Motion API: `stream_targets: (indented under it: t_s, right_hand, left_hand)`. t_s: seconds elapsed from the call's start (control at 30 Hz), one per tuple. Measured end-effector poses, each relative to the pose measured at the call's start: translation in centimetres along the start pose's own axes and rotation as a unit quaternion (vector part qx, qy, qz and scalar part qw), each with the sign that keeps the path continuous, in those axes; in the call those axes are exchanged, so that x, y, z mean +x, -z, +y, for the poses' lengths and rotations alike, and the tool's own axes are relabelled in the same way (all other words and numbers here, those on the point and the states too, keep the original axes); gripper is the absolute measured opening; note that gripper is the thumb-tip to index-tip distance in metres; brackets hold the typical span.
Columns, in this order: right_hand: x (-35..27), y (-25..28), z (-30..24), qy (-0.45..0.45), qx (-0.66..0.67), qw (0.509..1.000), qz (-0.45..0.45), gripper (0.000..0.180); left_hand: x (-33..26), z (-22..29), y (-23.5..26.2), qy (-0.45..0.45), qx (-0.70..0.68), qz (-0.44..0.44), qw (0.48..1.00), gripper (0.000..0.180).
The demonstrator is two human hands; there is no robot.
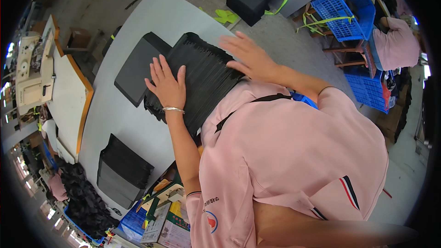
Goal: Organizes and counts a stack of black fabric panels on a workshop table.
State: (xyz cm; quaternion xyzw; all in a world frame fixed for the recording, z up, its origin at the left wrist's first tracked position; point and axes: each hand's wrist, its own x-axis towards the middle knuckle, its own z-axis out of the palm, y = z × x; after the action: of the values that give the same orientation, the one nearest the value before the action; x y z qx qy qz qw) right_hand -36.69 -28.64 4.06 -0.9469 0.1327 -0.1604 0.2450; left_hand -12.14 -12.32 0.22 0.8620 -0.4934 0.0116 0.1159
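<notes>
A thick stack of thin black sheets, perhaps fabric pieces [202,71], lies fanned out on the light grey table [172,11], right against my body. My left hand [167,82] rests flat on the left part of the stack, fingers spread, a silver bangle at the wrist. My right hand [252,57] is at the stack's right edge with its fingers stretched out and slightly blurred. It holds nothing, and whether it touches the sheets I cannot tell. Behind my left hand lies a flat dark grey stack [140,71], partly covered by the fanned one.
Another dark stack [121,172] lies at the table's near left. Below it are a cardboard box [167,227] and a heap of black cloth [82,197]. A sewing machine [34,71] stands left. Strapped black bundles [250,4], blue crates [344,14] and a person in pink [397,46] are beyond.
</notes>
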Motion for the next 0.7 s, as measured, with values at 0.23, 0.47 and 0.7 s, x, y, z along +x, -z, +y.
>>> stream_targets:
  t_s: [0.23,0.47,0.7]
  right_hand:
    - [-5.1,1.2,0.8,-0.005,0.027,0.994,0.102,0.032]
    - [-5.4,0.5,-0.5,0.083,-0.056,0.995,0.029,0.038]
    - [-5.6,0.0,-0.7,0.081,-0.060,0.994,0.033,0.033]
  left_hand:
    - [0.9,-0.5,0.2,0.011,-0.019,0.004,1.000,0.074]
    - [1.2,-0.6,0.0,0.005,-0.019,0.009,1.000,0.074]
    - [1.3,-0.6,0.0,0.005,-0.029,0.014,0.999,0.074]
